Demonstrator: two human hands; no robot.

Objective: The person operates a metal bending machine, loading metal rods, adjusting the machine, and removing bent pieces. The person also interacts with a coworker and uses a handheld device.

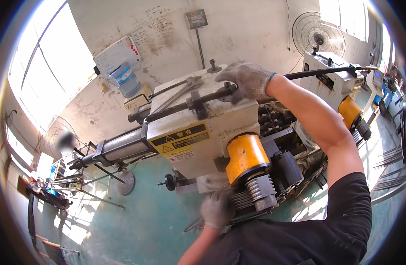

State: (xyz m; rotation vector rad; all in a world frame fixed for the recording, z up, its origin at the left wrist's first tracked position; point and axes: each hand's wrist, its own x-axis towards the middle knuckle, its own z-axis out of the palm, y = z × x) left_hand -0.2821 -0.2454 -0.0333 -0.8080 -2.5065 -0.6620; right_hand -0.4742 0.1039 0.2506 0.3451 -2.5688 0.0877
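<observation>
My right hand [251,80], in a grey knit glove, reaches over the top of a large off-white machine [231,115]. Its fingers are apart and slightly blurred, curved close around the end of a dark threaded rod [207,96]; I see no firm grip on it. Below, my gloved left hand [217,209] is beside the near ends of several thin metal rods [241,200]. Motion smears its fingers, so its hold is hidden. A yellow rounded cover [247,157] and a coarse ridged metal roller [261,191] stand just right of the left hand.
A long cylinder [123,143] juts left from the machine, with a black handwheel [169,182] below it. At the right stands a similar machine [322,77] with its own yellow cover. Fans, a blue water bottle [124,80] and a whiteboard [117,56] line the wall.
</observation>
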